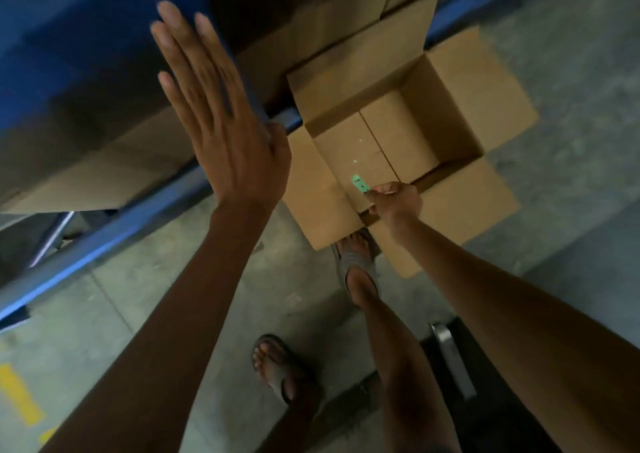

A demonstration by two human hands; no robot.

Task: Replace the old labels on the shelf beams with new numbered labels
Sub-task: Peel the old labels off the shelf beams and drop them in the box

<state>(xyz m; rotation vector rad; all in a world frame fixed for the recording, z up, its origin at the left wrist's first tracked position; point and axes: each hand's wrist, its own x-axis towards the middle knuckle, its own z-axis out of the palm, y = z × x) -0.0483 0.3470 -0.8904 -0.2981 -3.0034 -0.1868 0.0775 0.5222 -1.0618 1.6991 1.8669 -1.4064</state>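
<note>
Grey concrete floor [114,317] runs under a blue shelf beam [114,230] that slants from lower left up toward the right, with closed cartons stored behind it. At the left, the left hand [214,113] is raised flat, fingers straight and together, palm toward the upper blue beam [52,54]; its grip is wide and holds nothing, and the arm is stretched nearly full length. Whether the palm presses the metal or only hovers before it cannot be told through the blur.

Further right, an open cardboard box [391,140] sits on the floor just beside the lower beam, its flaps spread. Over its near edge the right hand [394,203] pinches a small green label [360,184] between thumb and fingertips, so that grip is narrow and closed on the label. The label points up and left from the fingers, toward the box interior; nothing printed on it can be read.

My judgement: the peeled label goes from the right hand into the box directly below, while the left hand, the nearer to the beam, waits there.
</note>
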